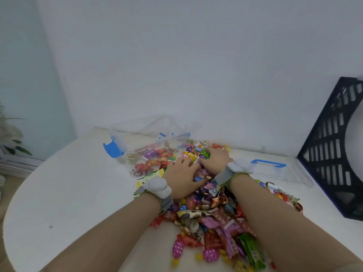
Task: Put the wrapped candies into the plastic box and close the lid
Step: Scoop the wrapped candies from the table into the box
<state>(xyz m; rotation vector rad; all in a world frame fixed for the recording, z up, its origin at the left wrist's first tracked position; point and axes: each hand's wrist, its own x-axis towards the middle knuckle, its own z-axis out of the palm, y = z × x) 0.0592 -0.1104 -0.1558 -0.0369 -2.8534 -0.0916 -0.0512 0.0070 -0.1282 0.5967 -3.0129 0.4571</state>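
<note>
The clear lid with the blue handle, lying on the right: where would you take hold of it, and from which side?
By the blue handle, from above. The clear lid lies flat on the table, so its thin edges offer little to pinch, while the handle looks like a raised bar to curl round. The right hand, now on the candies, is nearer.

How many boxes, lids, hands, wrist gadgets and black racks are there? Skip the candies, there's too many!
Clear plastic box with blue clips: 1
Clear plastic lid with blue handle: 1
Bare hands: 2, left hand and right hand
Grey wrist gadgets: 2
Black slotted plastic rack: 1
Total: 7
</note>
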